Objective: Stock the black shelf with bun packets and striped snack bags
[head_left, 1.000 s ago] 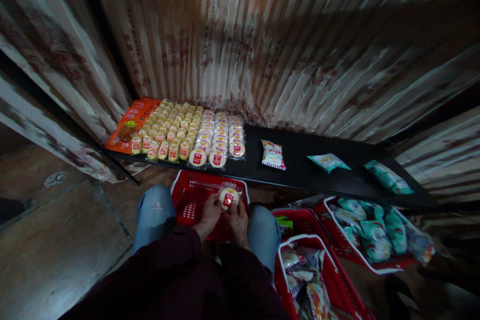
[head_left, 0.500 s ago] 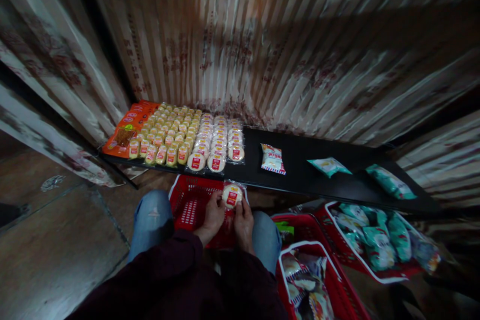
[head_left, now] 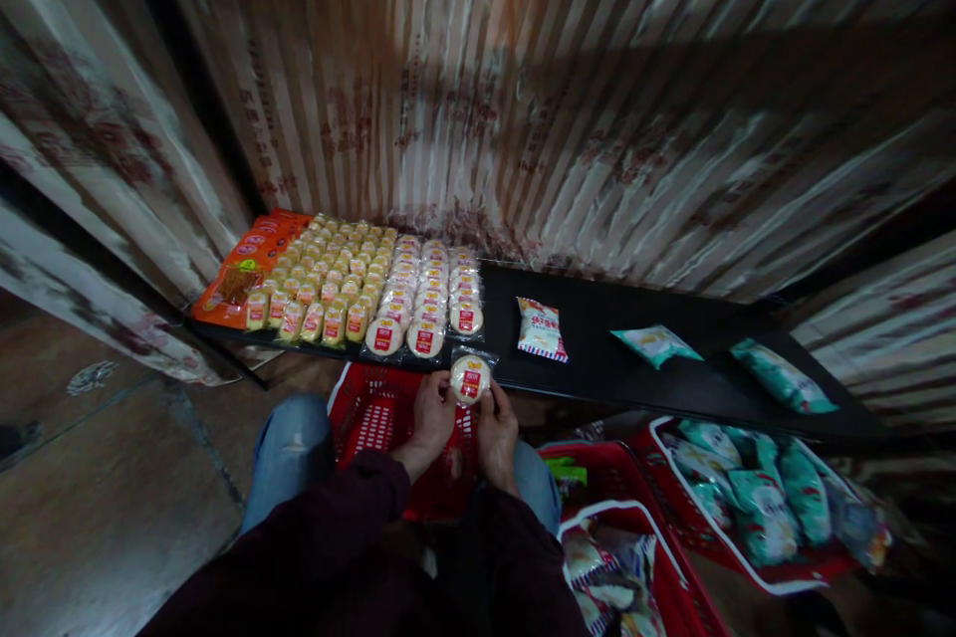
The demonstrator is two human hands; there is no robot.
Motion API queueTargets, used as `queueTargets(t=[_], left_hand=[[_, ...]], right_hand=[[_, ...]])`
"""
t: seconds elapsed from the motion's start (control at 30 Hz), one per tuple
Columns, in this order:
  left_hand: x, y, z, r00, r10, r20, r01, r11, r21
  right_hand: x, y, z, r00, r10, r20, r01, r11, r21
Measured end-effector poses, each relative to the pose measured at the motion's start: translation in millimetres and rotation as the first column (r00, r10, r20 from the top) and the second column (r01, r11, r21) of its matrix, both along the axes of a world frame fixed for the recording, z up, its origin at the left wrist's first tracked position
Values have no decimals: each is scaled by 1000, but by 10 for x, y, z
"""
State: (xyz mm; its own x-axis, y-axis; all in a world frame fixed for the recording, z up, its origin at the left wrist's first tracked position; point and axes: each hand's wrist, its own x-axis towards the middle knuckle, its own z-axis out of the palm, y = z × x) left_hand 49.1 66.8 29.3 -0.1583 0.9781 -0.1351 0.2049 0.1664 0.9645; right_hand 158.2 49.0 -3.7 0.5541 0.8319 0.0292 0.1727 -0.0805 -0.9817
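Between my two hands is a round, pale, clear-wrapped cake (head_left: 470, 379) with a red label. My left hand (head_left: 434, 415) pinches its left edge, and my right hand (head_left: 497, 430) grips its lower right edge. It is at the front edge of the black shelf (head_left: 583, 377), just below the third row of matching round cakes (head_left: 466, 318). Left of those rows stand several small yellow wrapped cakes (head_left: 334, 321) and an orange bag (head_left: 240, 276).
Right on the shelf lie a white-and-red packet (head_left: 542, 329) and two teal packets (head_left: 657, 344). Below my hands is a red basket (head_left: 346, 388). Other red baskets (head_left: 758, 577) at the right hold teal and striped packets. A striped curtain (head_left: 478, 70) hangs behind.
Both hands have lifted the round cake up and forward, from above the basket to the shelf's front edge. The view has shifted slightly.
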Motion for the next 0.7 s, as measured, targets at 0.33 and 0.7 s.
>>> queueTargets(t=[0.33,0.7], left_hand=[[20,87,146,997,-53,-49,55,997,53],[87,258,210,998,-63,-20,64,992,110]], right_hand=[[34,303,150,999,-50,15,51,998,-28],[124,524,65,1000,-14,10,14,1000,14]])
